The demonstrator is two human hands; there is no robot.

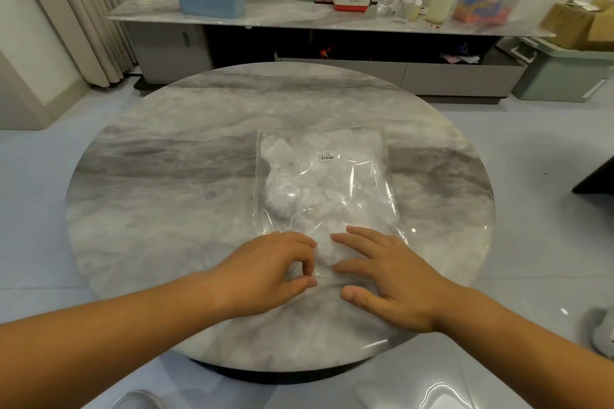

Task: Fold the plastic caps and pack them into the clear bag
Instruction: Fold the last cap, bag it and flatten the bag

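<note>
Pinches the thin near edge of the clear bag with the thumb and first finger of the left hand, curled round to meet at the tips. Looks like a pinch, though hard to be sure with such see-through film. Presses down flat with the right hand, fingers straight and spread on the near right part of the bag. Grips nothing with that hand.

Further out, from under both hands: the bag lying flat in the middle of the round table, stretching away to the far side. Inside it, the plastic caps, white and puffy, bunched mostly to the left and middle. A small sticker near the far end.

Seems close to done, with caps already in and only the near end left to shut.

Could go wrong in a few ways. Could puff back up, because of air trapped in the soft caps, and spill out at the near end. Could slide on the smooth table when pushed, with the far end held by nothing. Could tear the thin film with too sharp a pull. Could also lose the pinch, with film so slippery.
</note>
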